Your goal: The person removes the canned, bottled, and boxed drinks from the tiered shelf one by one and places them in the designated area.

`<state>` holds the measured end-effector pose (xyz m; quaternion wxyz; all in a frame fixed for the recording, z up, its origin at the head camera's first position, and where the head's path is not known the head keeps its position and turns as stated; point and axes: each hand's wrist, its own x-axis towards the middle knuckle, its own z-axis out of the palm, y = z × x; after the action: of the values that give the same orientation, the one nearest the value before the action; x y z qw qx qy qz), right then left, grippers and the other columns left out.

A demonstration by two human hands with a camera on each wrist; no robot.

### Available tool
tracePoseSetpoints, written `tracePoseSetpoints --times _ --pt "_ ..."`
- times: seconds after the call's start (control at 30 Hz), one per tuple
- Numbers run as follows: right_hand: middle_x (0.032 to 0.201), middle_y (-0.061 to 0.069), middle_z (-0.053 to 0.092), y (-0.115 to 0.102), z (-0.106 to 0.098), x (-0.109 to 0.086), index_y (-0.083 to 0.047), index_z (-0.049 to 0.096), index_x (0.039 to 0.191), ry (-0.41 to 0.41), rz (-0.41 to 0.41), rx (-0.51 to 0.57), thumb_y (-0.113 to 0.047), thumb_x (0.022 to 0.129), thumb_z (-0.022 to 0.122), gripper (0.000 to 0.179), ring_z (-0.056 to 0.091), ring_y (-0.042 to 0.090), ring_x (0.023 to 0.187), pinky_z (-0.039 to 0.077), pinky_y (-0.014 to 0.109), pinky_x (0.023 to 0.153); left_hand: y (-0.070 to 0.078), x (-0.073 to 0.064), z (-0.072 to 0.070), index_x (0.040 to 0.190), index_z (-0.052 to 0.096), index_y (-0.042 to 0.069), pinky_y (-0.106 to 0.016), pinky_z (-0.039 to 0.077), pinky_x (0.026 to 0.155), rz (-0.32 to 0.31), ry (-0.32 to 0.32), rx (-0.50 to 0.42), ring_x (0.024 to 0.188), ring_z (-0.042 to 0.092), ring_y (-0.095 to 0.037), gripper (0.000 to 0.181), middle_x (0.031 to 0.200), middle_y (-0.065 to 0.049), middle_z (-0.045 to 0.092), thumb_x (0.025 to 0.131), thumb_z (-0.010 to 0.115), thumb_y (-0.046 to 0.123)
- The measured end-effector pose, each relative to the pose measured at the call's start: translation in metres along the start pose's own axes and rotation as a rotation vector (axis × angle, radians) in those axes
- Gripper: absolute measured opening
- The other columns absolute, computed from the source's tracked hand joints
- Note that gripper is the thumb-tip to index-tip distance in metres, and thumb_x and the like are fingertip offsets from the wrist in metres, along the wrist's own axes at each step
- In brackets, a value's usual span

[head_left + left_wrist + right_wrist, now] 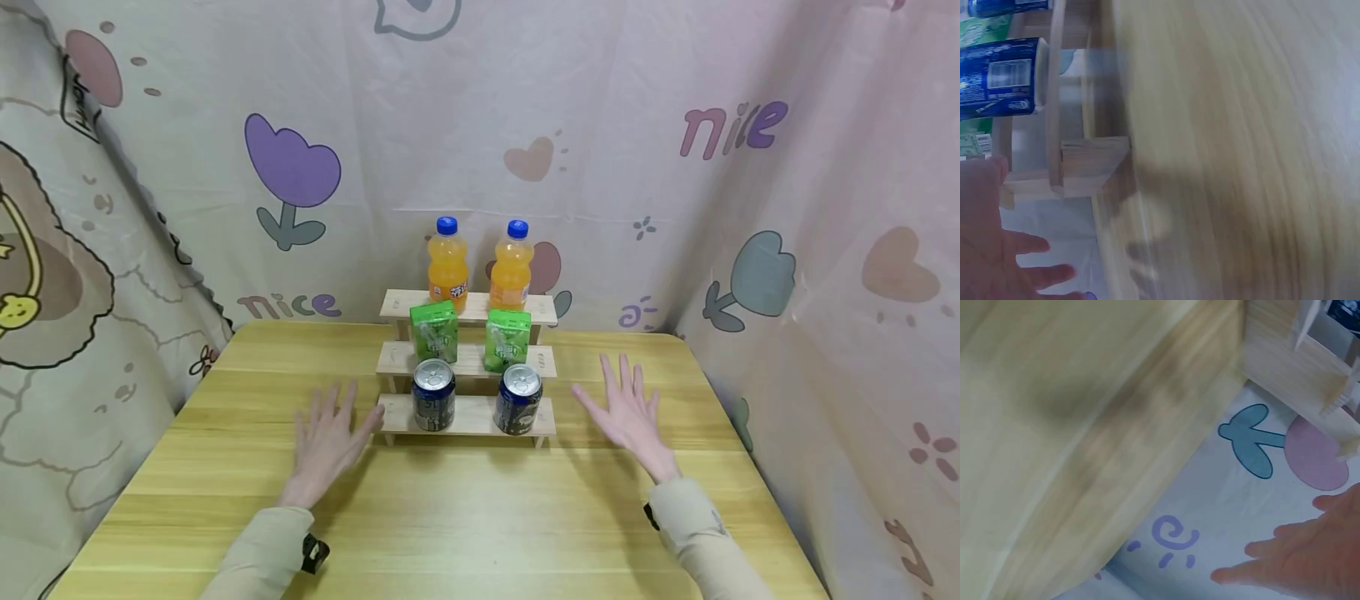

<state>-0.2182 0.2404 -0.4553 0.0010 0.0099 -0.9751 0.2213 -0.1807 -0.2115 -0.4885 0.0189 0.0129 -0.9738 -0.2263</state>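
A three-step wooden rack stands at the table's back middle in the head view. On its top step are two orange soda bottles with blue caps, a left bottle and a right bottle. Two green drink cartons, left and right, stand on the middle step. The bottom step bears two dark blue cans, left and right. Left of the rack, my left hand spreads its fingers and holds nothing. My right hand, fingers also spread, is right of the rack with nothing in it.
The wooden table reaches back to a printed curtain, which also hangs along both sides. A dark strap piece shows at the left cuff.
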Motion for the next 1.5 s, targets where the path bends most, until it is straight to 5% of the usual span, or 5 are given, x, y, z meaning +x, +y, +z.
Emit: tracePoseSetpoints --times 0.4,0.77,0.93,1.23,1.5 --pt "0.167 0.028 0.004 -0.011 -0.019 0.019 -0.006 0.008 0.162 -0.045 -0.094 0.198 -0.06 0.101 0.044 0.089 0.009 0.052 0.153 0.011 0.076 0.119 -0.001 0.004 -0.004 0.147 0.036 -0.014 -0.057 0.05 0.108 -0.031 -0.178 -0.405 0.127 0.056 -0.047 0.077 0.142 -0.035 0.052 0.105 0.044 0.051" --pt "0.162 0.026 0.028 -0.019 -0.035 0.043 -0.005 0.025 0.158 -0.11 -0.133 0.66 -0.032 0.098 0.065 0.078 0.03 0.046 0.148 0.027 0.064 0.123 -0.006 0.012 -0.002 0.133 0.053 -0.015 -0.042 0.06 0.098 -0.137 -0.262 -0.81 0.106 0.072 -0.031 0.057 0.128 -0.03 0.064 0.101 0.062 0.032" --pt "0.154 0.026 0.041 -0.024 -0.042 0.055 -0.001 0.035 0.153 -0.099 -0.172 0.796 -0.021 0.097 0.066 0.066 0.043 0.041 0.142 0.035 0.056 0.122 -0.007 0.015 0.0 0.13 0.055 -0.016 -0.031 0.063 0.091 -0.187 -0.264 -0.873 0.095 0.075 -0.021 0.05 0.116 -0.024 0.071 0.099 0.066 0.022" --pt "0.144 0.022 0.056 -0.04 -0.06 0.079 -0.002 0.048 0.144 -0.118 -0.201 0.791 -0.023 0.096 0.069 0.057 0.061 0.006 0.112 0.043 0.049 0.118 -0.004 0.019 0.004 0.129 0.054 -0.018 -0.029 0.063 0.086 -0.268 -0.233 -0.925 0.085 0.075 -0.013 0.051 0.103 -0.017 0.076 0.092 0.073 0.011" --pt "0.142 0.019 0.058 -0.063 -0.079 0.098 -0.005 0.053 0.141 -0.111 -0.266 0.773 -0.022 0.095 0.07 0.052 0.061 0.007 0.11 0.045 0.046 0.115 -0.005 0.02 0.005 0.13 0.054 -0.017 -0.026 0.063 0.085 -0.295 -0.24 -0.938 0.082 0.074 -0.009 0.051 0.094 -0.005 0.077 0.091 0.074 0.009"
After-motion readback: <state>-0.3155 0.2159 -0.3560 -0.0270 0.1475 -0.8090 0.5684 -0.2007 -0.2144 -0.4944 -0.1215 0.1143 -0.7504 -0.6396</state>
